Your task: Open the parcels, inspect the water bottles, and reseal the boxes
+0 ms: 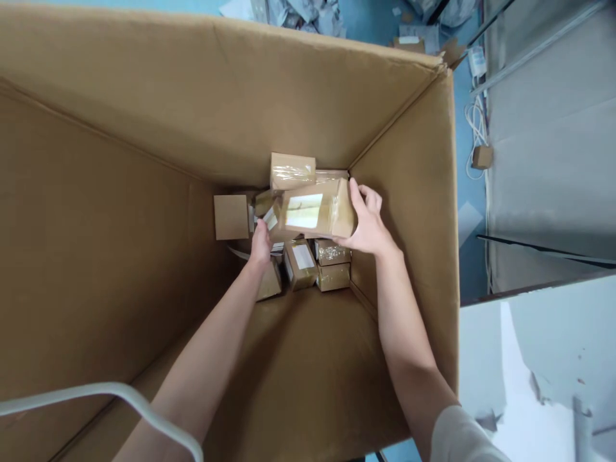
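Deep inside a large open cardboard carton (289, 83), a taped cardboard box (323, 204) with a white label on its top is between my hands. My right hand (369, 221) grips its right end, thumb on the upper side and fingers curled around the far side. At the left end is my left hand (261, 244), its thumb upright against the box and its fingers mostly hidden. Smaller boxes lie beneath and around: a plain box (231, 217) to the left, a taped box (292, 171) behind, and a labelled box (301, 264) in front.
Tall carton walls surround my arms, the right wall (418, 192) close to my right forearm. A pale cable (115, 389) crosses the lower left. Outside are plastic-wrapped packages (308, 14) on the blue floor, a white cord (475, 122) and a small brown box (482, 157).
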`<state>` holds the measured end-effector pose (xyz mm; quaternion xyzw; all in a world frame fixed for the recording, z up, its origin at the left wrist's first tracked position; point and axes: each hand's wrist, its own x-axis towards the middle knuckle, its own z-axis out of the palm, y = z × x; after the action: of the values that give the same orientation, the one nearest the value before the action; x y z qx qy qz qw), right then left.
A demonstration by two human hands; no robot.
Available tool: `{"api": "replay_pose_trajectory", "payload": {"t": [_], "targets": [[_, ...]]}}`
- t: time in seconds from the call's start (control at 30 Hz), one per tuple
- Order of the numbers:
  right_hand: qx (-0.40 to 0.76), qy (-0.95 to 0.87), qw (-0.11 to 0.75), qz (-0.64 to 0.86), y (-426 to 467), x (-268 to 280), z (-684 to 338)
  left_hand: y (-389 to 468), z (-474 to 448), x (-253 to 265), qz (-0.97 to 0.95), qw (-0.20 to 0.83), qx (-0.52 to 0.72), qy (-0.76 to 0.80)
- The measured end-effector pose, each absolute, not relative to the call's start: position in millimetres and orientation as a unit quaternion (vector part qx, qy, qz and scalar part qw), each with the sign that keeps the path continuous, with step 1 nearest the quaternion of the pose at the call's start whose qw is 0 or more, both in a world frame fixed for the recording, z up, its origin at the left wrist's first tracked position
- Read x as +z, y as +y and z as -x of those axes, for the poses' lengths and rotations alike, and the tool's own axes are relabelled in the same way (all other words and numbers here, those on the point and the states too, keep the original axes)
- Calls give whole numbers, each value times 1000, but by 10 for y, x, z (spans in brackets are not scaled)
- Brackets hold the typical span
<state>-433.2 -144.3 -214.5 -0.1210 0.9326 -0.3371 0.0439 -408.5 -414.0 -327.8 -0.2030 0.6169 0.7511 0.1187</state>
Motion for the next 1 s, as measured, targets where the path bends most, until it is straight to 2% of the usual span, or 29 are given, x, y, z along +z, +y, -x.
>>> {"api": "replay_pose_trajectory", "payload": {"t": [0.13, 0.37, 0.53, 0.8, 1.0], "targets": [[-423, 897, 75, 105, -1663, -2372, 4124, -4268, 4138, -3293, 305, 155, 751, 565], [-494, 856, 146, 24, -1919, -3135, 4118, -4479, 4045, -3477, 261, -9, 694, 671], [-605, 770, 162, -124, -2040, -3579, 4097, -4462, 4149, -3614, 207, -1, 673, 710], [-659, 722, 138, -159, -2048, -3770, 4030, -4499, 4292, -3810, 157, 46, 704, 691], [-634, 752, 120, -131, -2036, -3732, 3931, -4520, 4123, -3719, 147, 41, 709, 688]]}}
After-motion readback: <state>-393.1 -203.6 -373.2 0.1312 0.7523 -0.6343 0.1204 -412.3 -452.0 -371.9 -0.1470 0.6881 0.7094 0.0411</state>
